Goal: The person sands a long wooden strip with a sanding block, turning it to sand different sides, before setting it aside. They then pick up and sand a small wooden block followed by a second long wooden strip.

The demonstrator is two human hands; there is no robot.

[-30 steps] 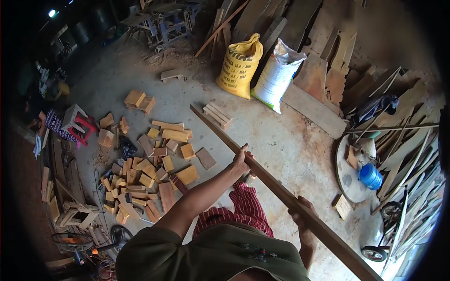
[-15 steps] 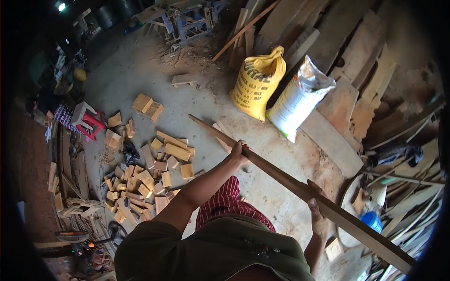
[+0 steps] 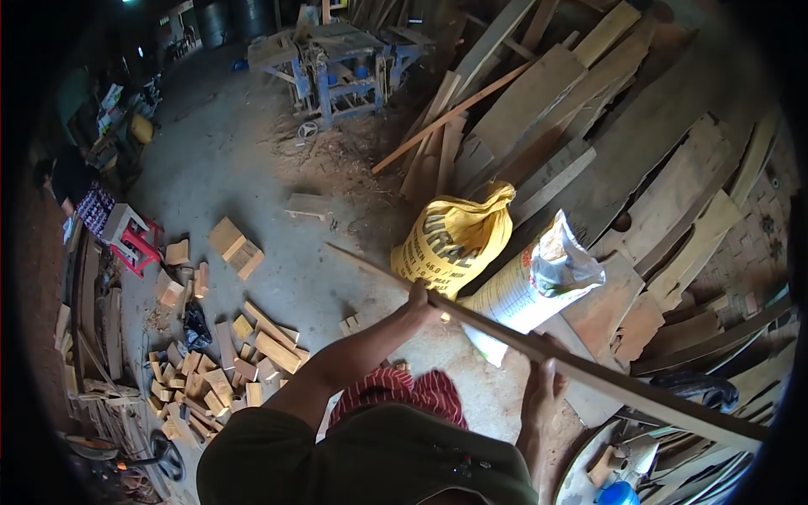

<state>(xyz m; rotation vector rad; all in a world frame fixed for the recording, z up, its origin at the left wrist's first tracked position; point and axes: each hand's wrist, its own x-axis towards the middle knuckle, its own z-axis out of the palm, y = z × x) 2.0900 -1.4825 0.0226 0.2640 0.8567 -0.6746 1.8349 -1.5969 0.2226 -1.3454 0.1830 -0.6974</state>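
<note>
A long, narrow wooden plank (image 3: 497, 330) slants across the view in front of my body, its thin end at the upper left and its broad end at the lower right. My left hand (image 3: 421, 303) is closed round it near the thin end, beside the yellow sack. Farther along, my right hand (image 3: 547, 374) grips the plank from below, fingers over its far edge. The yellow sack (image 3: 454, 240) and a white sack (image 3: 534, 282) stand just beyond the plank, which hides part of the white one.
Cut wood blocks (image 3: 215, 379) lie heaped at the lower left. A person (image 3: 76, 189) is by a red and white stool (image 3: 130, 236). Blue machinery (image 3: 341, 76) stands at the back. Long boards (image 3: 539, 109) cover the right side. A blue container (image 3: 619, 494) sits lower right.
The view has tilted up, so sacks, blocks and machinery appear lower. The plank, still in both hands, now crosses in front of the sacks at a slightly flatter angle.
</note>
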